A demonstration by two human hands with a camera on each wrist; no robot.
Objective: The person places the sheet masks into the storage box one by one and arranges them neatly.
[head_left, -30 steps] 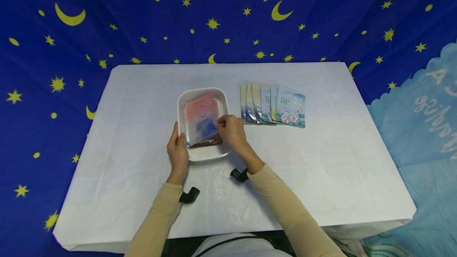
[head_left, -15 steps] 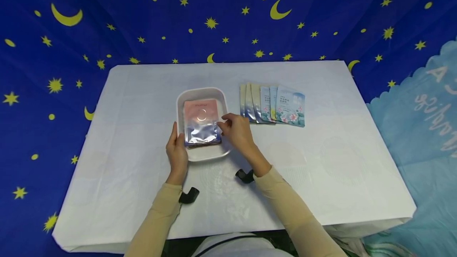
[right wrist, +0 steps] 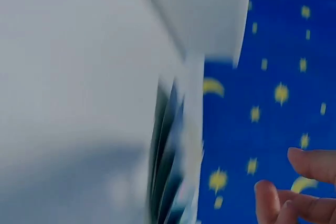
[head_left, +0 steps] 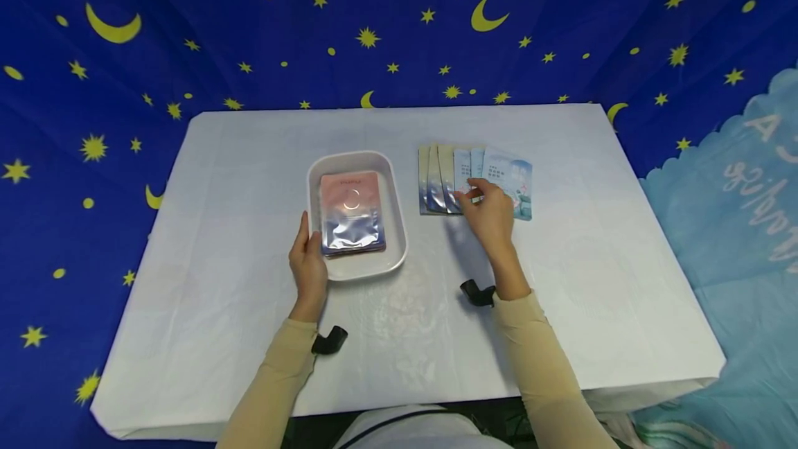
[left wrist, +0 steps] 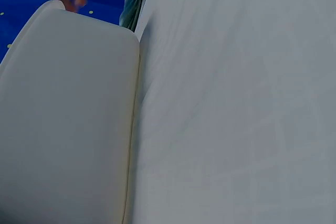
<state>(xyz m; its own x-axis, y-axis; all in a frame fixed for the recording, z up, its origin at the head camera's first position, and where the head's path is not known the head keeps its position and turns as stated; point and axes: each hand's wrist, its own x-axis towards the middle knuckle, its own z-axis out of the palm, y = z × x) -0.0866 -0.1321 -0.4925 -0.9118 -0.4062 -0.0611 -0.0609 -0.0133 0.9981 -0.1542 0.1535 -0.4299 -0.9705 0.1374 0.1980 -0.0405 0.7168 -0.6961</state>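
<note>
I watch the person's left hand (head_left: 307,269) hold the left edge of the white tray (head_left: 358,267), its thumb over the rim and its fingers along the outer wall. Inside the tray I see a stack of pink-and-blue foil sachets (head_left: 352,210), lying flat. To the tray's right, well apart from it, 6 more overlap in a row: 3 beige sachets (head_left: 433,175), then 3 light-blue floral sachets (head_left: 514,172). The right hand (head_left: 491,217) hangs over that row with its thumb and index finger parted, grasping nothing. I see a blue star-and-moon curtain (head_left: 280,33) behind the white-covered table (head_left: 386,345).
</note>
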